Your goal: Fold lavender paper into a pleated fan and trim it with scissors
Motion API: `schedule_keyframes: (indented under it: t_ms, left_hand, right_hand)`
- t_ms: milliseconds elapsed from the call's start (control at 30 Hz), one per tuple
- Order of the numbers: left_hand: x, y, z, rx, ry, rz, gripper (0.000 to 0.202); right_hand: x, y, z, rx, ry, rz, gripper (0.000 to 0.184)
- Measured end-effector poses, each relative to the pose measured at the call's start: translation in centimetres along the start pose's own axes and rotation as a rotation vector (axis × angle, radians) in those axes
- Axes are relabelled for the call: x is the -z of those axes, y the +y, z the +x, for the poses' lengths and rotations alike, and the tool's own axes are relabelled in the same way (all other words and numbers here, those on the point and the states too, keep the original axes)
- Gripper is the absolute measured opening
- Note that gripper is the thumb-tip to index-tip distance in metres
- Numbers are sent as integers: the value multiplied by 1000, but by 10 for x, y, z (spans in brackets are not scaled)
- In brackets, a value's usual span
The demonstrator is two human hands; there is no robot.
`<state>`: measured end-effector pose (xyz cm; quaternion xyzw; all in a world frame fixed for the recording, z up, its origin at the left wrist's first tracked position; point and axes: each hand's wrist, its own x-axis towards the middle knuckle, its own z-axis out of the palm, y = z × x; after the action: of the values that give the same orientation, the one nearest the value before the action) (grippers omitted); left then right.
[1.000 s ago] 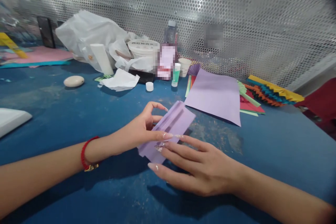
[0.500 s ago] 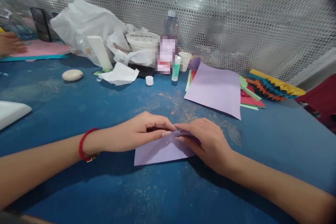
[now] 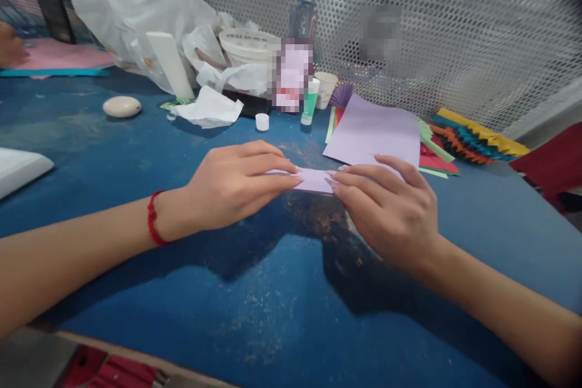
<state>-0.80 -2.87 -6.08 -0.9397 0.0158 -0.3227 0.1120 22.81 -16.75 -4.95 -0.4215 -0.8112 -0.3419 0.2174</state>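
Lilac paper (image 3: pixel 313 180) matt; perforated metal screen (image 3: pixel 459 30) shiny; blue tabletop (image 3: pixel 191 327) scuffed.

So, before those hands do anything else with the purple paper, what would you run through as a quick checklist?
Left hand: fingertips on the left end of the folded lilac paper strip: ok.
Right hand: fingertips on the strip's right end: ok.
Strip's middle visible between the hands: ok.
Folded layers lined up: cannot tell, too small to see.
Right hand clear of the flat lilac sheet: cannot tell, its fingers overlap the sheet in view.
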Motion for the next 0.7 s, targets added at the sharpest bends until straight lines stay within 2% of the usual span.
schedule_keyframes:
  t_ms: [100, 167, 267, 367, 433, 533, 633, 700]
  left_hand:
    - [-3, 2, 1, -127, -191, 149, 25]
    - [-4, 7, 2, -199, -274, 189, 27]
    - [-4, 12, 4, -257, -271, 149, 27]
    - [-4, 12, 3, -248, -260, 67, 29]
    - [-4, 9, 2, -204, -293, 7, 31]
    - [-3, 1, 3, -75, -407, -121, 30]
    - [-1, -9, 5, 76, -513, -314, 29]
    - [-1, -16, 5, 171, -566, -424, 34]
  right_hand:
    - [-2, -1, 1, 98, -75, -99, 25]
    - [-6, -1, -2, 191, -150, -79, 30]
    - [-10, 1, -6, 372, -221, 11, 29]
    - [-14, 6, -12, 410, -276, 113, 25]
    - [-19, 10, -15, 350, -316, 197, 26]
    - [-27, 15, -18, 200, -420, 301, 30]
    - [-33, 19, -19, -49, -551, 447, 29]
    - [-35, 22, -19, -242, -586, 590, 30]
